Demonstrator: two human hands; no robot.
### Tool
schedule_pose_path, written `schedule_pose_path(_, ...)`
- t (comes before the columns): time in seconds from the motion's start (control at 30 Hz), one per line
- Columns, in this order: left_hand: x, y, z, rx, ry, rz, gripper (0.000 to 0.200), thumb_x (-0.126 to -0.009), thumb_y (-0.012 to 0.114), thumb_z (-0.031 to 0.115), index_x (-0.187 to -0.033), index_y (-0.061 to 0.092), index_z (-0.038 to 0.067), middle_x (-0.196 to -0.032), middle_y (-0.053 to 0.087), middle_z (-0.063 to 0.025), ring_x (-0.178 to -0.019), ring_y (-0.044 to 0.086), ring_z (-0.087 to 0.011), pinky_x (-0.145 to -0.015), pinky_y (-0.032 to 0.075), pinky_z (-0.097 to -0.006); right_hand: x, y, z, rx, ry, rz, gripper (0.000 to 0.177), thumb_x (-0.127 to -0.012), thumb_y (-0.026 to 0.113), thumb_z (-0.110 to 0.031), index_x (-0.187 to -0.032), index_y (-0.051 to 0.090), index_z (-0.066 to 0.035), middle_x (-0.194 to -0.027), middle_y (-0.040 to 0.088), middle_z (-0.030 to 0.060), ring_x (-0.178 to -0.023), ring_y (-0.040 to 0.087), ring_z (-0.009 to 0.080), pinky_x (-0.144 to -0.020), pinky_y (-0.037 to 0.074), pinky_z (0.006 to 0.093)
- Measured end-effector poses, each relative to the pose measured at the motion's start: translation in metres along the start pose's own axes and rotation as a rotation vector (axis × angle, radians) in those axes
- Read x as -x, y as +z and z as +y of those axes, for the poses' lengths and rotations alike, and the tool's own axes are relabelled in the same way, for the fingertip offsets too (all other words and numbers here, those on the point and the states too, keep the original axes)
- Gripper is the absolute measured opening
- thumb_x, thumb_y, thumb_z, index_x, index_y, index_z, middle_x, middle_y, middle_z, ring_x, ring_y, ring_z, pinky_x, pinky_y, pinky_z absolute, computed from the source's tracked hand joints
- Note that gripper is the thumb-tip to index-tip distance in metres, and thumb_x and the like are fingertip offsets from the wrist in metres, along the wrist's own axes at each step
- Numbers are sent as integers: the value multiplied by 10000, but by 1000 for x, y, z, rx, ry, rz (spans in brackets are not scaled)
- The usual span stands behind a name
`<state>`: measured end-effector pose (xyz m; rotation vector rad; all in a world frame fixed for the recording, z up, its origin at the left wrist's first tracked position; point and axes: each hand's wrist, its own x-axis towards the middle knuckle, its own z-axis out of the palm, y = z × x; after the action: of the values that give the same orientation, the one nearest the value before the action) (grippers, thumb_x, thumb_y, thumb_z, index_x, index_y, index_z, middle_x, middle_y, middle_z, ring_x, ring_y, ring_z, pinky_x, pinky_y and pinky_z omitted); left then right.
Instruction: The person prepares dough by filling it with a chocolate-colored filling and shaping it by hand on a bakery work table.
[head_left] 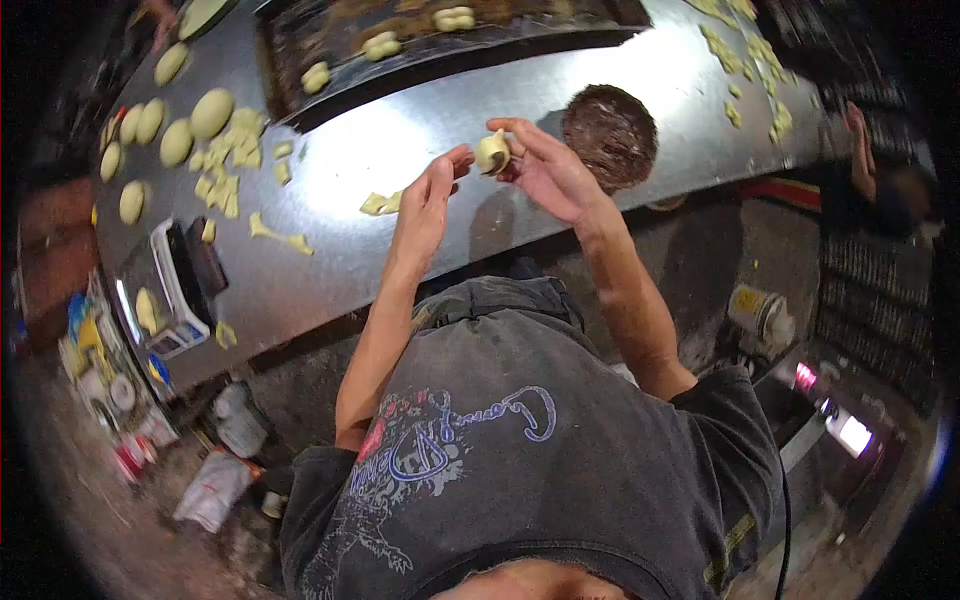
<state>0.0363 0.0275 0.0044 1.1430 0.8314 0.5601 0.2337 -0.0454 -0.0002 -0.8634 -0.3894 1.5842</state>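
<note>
My right hand [551, 172] holds a small dough ball [492, 153] between thumb and fingers, with a dark patch of filling showing on its lower side. Just left of it is my left hand [427, 207], fingers stretched out and nothing in them. Flat pale dough pieces [377, 204] lie on the metal table [350, 255] beside my left hand. To the right of my right hand sits a round bowl of dark brown filling [610, 135]. A dark baking tray [345, 100] beyond my hands carries several shaped dough pieces [381, 46].
Large dough balls [212, 113] and cut dough pieces [240, 140] cover the table's left side, near a scale [178, 290]. More small dough pieces [735, 60] lie at far right. Another person's hand [860, 135] shows at the right edge. A white bucket [760, 315] stands below the table.
</note>
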Motion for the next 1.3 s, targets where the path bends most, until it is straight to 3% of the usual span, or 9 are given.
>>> schedule_pose_path(0.23, 34, -75, 11, 319, 16, 243, 361, -1000, 654, 332, -1036, 695, -25, -1021, 681, -68, -961, 659, -147, -918, 542, -285, -40, 82, 59, 217, 17, 65, 329, -1012, 621, -243, -1271, 605, -40, -1149, 664, 46, -1044, 611, 141, -984, 462, 316)
schedule_pose_path(0.4, 62, -97, 28, 744, 31, 307, 322, -982, 682, 218, -1188, 628, -24, -1099, 664, -81, -998, 664, -162, -962, 566, -318, -38, 134, 72, -1, -35, 42, 317, -986, 645, -170, -1261, 595, -20, -1143, 662, 62, -1095, 606, 153, -983, 476, 332)
schedule_pose_path(0.57, 80, -106, 34, 296, 157, 195, 432, -966, 690, 126, -1365, 584, 0, -1163, 653, -79, -1000, 650, -137, -918, 541, -272, -28, 167, 91, 504, -439, 179, 315, -955, 697, -127, -1226, 609, 6, -1055, 671, 76, -914, 656, 117, -799, 544, 247)
schedule_pose_path(0.67, 90, -108, 36, -73, 285, 231, 335, -949, 704, 126, -1273, 678, 42, -1209, 640, -82, -1003, 639, -156, -900, 517, -289, -19, 171, 86, 628, -367, 200, 288, -966, 701, -200, -1166, 650, 1, -957, 676, 57, -754, 630, 83, -653, 525, 209)
schedule_pose_path(0.77, 86, -118, 30, -335, 486, 195, 267, -941, 711, 147, -1194, 729, 63, -1241, 614, -60, -1061, 607, -199, -916, 503, -326, -7, 156, 73, 631, -38, 78, 312, -1001, 655, -232, -1212, 648, -3, -931, 677, 34, -733, 608, 88, -641, 505, 208)
schedule_pose_path(0.9, 88, -120, 28, -738, 631, 183, 209, -931, 716, 287, -1093, 784, 175, -1181, 591, 4, -1151, 471, -225, -1028, 343, -414, 6, 151, 75, 427, -178, 124, 225, -1018, 629, -222, -1098, 658, -13, -960, 648, 25, -814, 589, 94, -741, 490, 244)
schedule_pose_path(0.93, 88, -112, 28, -753, 641, 204, 207, -932, 702, 352, -1055, 793, 214, -1153, 581, 22, -1152, 445, -227, -1048, 275, -434, 10, 153, 75, 406, -215, 131, 217, -1018, 629, -215, -1100, 650, -14, -967, 646, 28, -828, 590, 98, -759, 488, 251)
schedule_pose_path(1.13, 80, -70, 25, -792, 832, 246, 246, -928, 719, 300, -1130, 759, 165, -1267, 627, -11, -1205, 479, -208, -1067, 312, -408, 19, 140, 68, 146, -301, 204, 226, -993, 670, -229, -1089, 598, -38, -901, 641, 34, -786, 585, 99, -720, 479, 264)
schedule_pose_path(1.3, 64, -45, 27, -470, 675, 144, 221, -915, 737, 271, -1100, 759, 153, -1089, 721, 10, -1065, 598, -191, -1019, 360, -356, 42, 108, 46, 134, -6, 119, 187, -1011, 646, -266, -974, 570, -98, -839, 580, -18, -677, 516, 80, -651, 446, 237)
